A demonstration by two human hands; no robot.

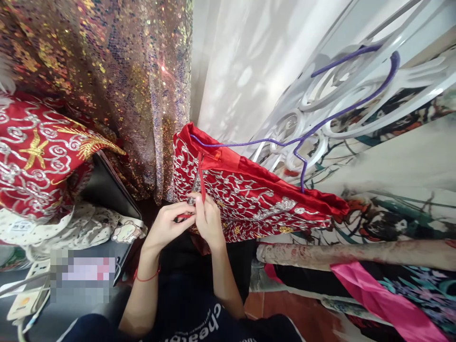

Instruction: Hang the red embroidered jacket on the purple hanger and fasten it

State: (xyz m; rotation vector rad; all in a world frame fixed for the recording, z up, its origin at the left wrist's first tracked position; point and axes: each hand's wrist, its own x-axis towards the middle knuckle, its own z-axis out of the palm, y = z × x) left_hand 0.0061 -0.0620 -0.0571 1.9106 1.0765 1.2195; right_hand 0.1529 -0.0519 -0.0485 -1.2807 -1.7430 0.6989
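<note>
A red satin garment (245, 190) with silver scroll embroidery hangs sideways from a purple hanger (263, 141). From its waistband a narrow red ribbon (202, 178) runs down to my hands. My right hand (209, 219) is closed, pinching this ribbon between thumb and fingers. Against it, my left hand (171, 224) is closed too, its fingertips meeting the right ones. A bit of red shows inside the left hand's curled fingers and looks like the ribbon's lower part. The exact contact between the fingertips is hidden.
Sequined fabric (156, 85) hangs behind on the left. Another red embroidered cloth (42, 156) drapes over a dark bag or case (110, 185). A power strip (28, 294) with cables lies lower left. White scrollwork metal (313, 109) and fabric rolls (342, 254) are at right.
</note>
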